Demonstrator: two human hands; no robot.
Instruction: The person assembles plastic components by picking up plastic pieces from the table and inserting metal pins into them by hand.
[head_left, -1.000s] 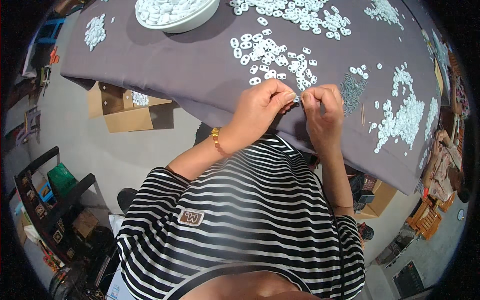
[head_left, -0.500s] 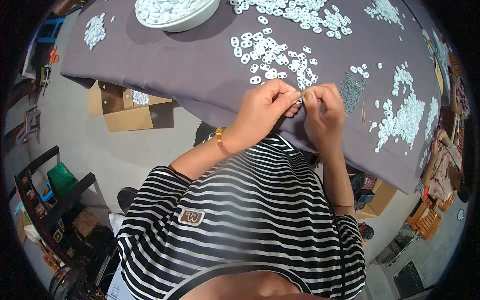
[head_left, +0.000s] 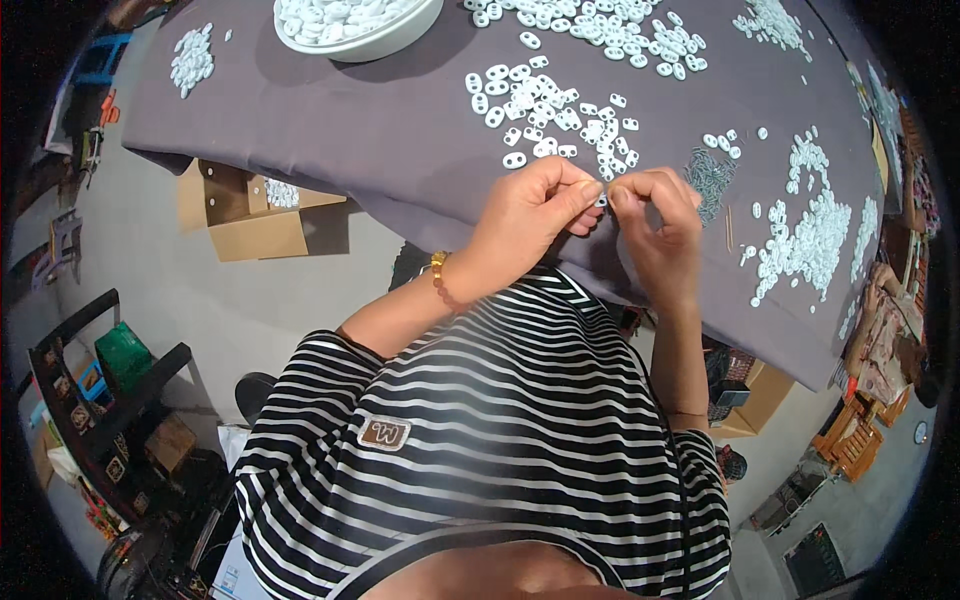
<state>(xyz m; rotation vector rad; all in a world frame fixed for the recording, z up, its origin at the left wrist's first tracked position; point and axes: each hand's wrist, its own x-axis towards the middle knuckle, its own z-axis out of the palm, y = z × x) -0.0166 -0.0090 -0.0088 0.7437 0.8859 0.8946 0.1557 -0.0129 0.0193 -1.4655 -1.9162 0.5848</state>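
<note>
Over the near edge of the cloth-covered table, my left hand pinches a small white oval plastic piece between thumb and fingers. Only a bit of that piece shows past the fingertips. Close beside it, my right hand is also closed in a pinch, thumb against index finger; whatever is in that pinch is too small to make out. Just beyond my hands lie many loose white two-hole pieces. To the right of them is a pile of thin dark grey-green pins.
A white bowl heaped with white pieces stands at the far left. More white pieces spread along the right, with thin brown sticks nearby. An open cardboard box sits below the table's left edge.
My right hand has shifted slightly to the right, its fingertips a little farther from the left ones. My left hand stays in nearly the same place, still pinching.
</note>
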